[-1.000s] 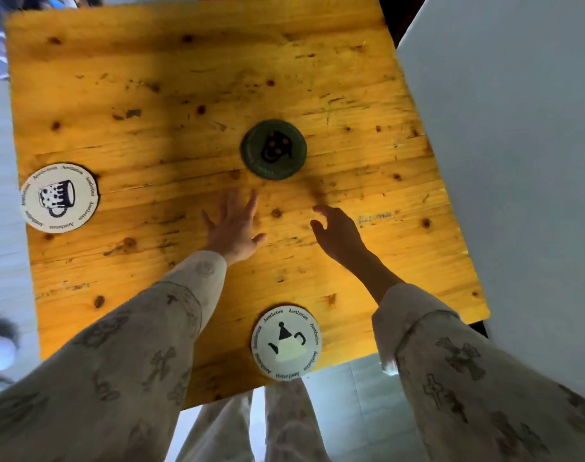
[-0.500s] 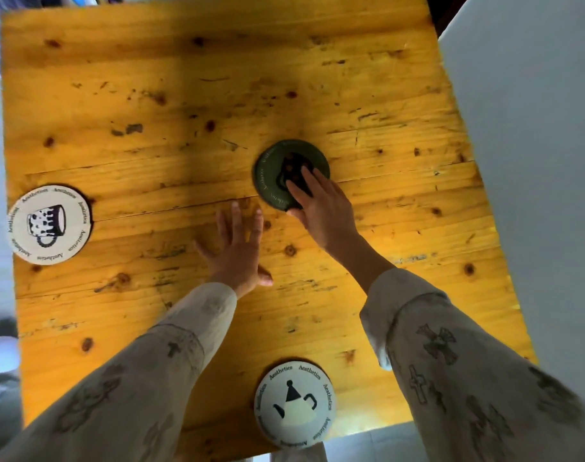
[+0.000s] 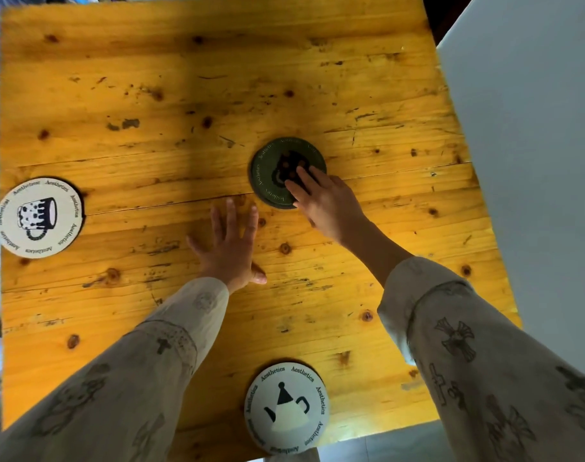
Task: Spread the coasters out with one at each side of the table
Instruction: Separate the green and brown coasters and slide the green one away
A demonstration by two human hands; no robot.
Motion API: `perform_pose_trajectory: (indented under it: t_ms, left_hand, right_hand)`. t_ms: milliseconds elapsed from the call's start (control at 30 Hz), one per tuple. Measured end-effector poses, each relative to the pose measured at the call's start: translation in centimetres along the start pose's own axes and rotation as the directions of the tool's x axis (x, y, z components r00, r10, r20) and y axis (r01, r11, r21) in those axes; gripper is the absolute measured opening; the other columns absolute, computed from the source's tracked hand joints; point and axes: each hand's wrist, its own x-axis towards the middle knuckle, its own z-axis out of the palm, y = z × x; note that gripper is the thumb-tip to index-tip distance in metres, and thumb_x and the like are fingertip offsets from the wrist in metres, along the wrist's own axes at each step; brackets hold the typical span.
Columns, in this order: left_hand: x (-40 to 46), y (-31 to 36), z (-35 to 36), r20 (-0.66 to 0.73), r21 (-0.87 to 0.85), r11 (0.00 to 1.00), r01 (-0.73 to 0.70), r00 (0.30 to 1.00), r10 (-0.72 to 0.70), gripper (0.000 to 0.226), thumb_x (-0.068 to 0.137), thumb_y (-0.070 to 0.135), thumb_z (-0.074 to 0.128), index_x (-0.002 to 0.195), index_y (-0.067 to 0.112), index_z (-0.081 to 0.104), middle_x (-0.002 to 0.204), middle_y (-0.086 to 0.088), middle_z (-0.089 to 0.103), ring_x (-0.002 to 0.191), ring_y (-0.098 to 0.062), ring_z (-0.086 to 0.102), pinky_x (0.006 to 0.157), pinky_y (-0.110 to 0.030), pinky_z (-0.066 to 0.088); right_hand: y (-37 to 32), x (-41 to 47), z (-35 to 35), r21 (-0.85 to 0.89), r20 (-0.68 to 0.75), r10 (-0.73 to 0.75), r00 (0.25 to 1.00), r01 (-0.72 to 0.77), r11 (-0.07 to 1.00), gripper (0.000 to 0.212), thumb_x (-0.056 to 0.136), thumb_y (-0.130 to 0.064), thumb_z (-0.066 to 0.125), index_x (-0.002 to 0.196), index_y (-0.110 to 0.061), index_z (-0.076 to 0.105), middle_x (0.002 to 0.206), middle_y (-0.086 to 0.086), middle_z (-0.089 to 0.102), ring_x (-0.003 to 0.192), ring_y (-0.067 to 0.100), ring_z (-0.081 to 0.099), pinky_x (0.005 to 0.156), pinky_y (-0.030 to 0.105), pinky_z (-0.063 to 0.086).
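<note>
Step in hand: moving the dark green coaster point(image 3: 286, 170), the one not yet at an edge. It sits near the middle of the worktop point(image 3: 184, 78), slightly toward the right side. Right hand point(image 3: 324, 201) has flat fingertips point(image 3: 303, 176) pressing on its near-right part: open hand, no pinch, looks like a slide rather than a lift. Left hand point(image 3: 232, 243) lies flat and spread on the wood just beside the green coaster, nearer the person, holding nothing.

Placed so far, relative to the green coaster: white mug coaster point(image 3: 39, 217) well apart at the left edge, white teapot coaster point(image 3: 287, 408) at the near edge, overhanging a bit.

Far and right sides show no coaster. Next move probably calls for steady downward pressure and a push to one of them, stopping short of overhang.

Green coaster: round, thin, dark print in the centre, ring of lettering, may be a stack, can't tell.
</note>
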Motion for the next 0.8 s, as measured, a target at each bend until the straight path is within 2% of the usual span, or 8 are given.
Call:
perform_pose_trajectory:
  t_ms: [67, 167, 333, 500, 567, 633, 700, 800]
  left_hand:
    - [0.0, 0.0, 0.1, -0.002, -0.003, 1.000, 0.001, 1.000, -0.001, 0.129, 0.061, 0.043, 0.075, 0.131, 0.033, -0.033, 0.145, -0.006, -0.040, 0.133, -0.031, -0.034, 0.102, -0.073, -0.001]
    - [0.1, -0.1, 0.2, -0.012, -0.009, 1.000, -0.005, 1.000, 0.005, 0.128, 0.062, 0.042, 0.075, 0.131, 0.033, -0.033, 0.145, -0.005, -0.040, 0.133, -0.030, -0.034, 0.102, -0.073, -0.002]
    - [-0.1, -0.6, 0.5, -0.063, -0.076, 0.997, -0.024, 0.998, 0.020, 0.126, 0.062, 0.040, 0.076, 0.132, 0.037, -0.029, 0.145, -0.001, -0.039, 0.132, -0.025, -0.036, 0.102, -0.070, -0.008]
    - [-0.4, -0.4, 1.6, -0.131, -0.087, 0.994, -0.071, 0.990, 0.060, 0.111, 0.071, 0.043, 0.067, 0.135, 0.035, -0.023, 0.148, 0.001, -0.035, 0.134, -0.023, -0.033, 0.105, -0.065, -0.013]
    - [-0.5, 1.1, 2.3, -0.194, -0.068, 0.985, -0.158, 0.971, 0.142, 0.097, 0.079, 0.045, 0.057, 0.139, 0.031, -0.017, 0.150, 0.000, -0.030, 0.137, -0.022, -0.028, 0.107, -0.062, -0.014]
    - [-0.3, 3.3, 2.9, -0.266, -0.022, 0.962, -0.271, 0.929, 0.256, 0.088, 0.082, 0.045, 0.051, 0.141, 0.027, -0.013, 0.153, -0.003, -0.023, 0.139, -0.023, -0.023, 0.110, -0.056, -0.013]
    - [0.4, 5.7, 3.4, -0.343, 0.021, 0.948, -0.319, 0.888, 0.307, 0.084, 0.084, 0.044, 0.049, 0.142, 0.023, -0.008, 0.155, -0.008, -0.012, 0.141, -0.024, -0.015, 0.112, -0.048, -0.010]
    - [1.7, 8.5, 3.8, -0.421, 0.066, 0.951, -0.302, 0.856, 0.301, 0.078, 0.085, 0.045, 0.048, 0.143, 0.019, 0.003, 0.153, -0.019, 0.007, 0.142, -0.030, 0.003, 0.115, -0.041, 0.004]
  right_hand:
    - [-0.6, -0.2, 0.0, -0.147, -0.056, -0.027, 0.998, 0.018, 0.989, 0.033, 0.079, -0.018, 0.046, 0.096, -0.018, 0.074, 0.101, 0.007, 0.077, 0.092, 0.023, 0.073, 0.065, 0.028, 0.060]
    - [-1.2, -0.2, 0.2, -0.152, -0.136, -0.080, 0.987, 0.058, 0.987, 0.028, 0.079, -0.013, 0.046, 0.073, -0.014, 0.073, 0.089, 0.004, 0.079, 0.082, 0.021, 0.075, 0.056, 0.025, 0.059]
    - [1.3, -1.9, 0.2, -0.057, -0.239, -0.122, 0.963, 0.111, 0.992, 0.023, 0.076, -0.007, 0.049, 0.074, -0.011, 0.071, 0.084, 0.005, 0.079, 0.078, 0.021, 0.075, 0.070, 0.033, 0.062]
    - [5.1, -6.9, 2.4, 0.002, -0.343, 0.022, 0.939, -0.023, 1.000, 0.023, 0.080, -0.003, 0.049, 0.078, -0.005, 0.071, 0.095, 0.010, 0.078, 0.088, 0.028, 0.074, 0.075, 0.040, 0.061]
    - [5.5, -8.4, 3.1, 0.096, -0.349, 0.089, 0.933, -0.059, 0.994, 0.021, 0.082, -0.002, 0.049, 0.084, -0.001, 0.071, 0.104, 0.014, 0.075, 0.097, 0.034, 0.070, 0.078, 0.043, 0.060]
    - [5.5, -9.2, 4.0, 0.227, -0.267, 0.155, 0.951, -0.094, 0.969, 0.019, 0.085, -0.004, 0.057, 0.100, 0.002, 0.068, 0.122, 0.018, 0.065, 0.116, 0.037, 0.060, 0.093, 0.046, 0.054]
    - [5.5, -10.1, 4.8, 0.367, -0.113, 0.227, 0.967, -0.172, 0.914, 0.037, 0.093, -0.017, 0.050, 0.127, -0.002, 0.053, 0.144, 0.017, 0.045, 0.136, 0.033, 0.040, 0.114, 0.044, 0.033]
    - [6.2, -12.4, 6.3, 0.402, -0.021, 0.397, 0.918, -0.356, 0.844, 0.053, 0.098, -0.033, 0.036, 0.146, -0.012, 0.025, 0.156, 0.011, 0.022, 0.146, 0.026, 0.016, 0.120, 0.046, 0.012]
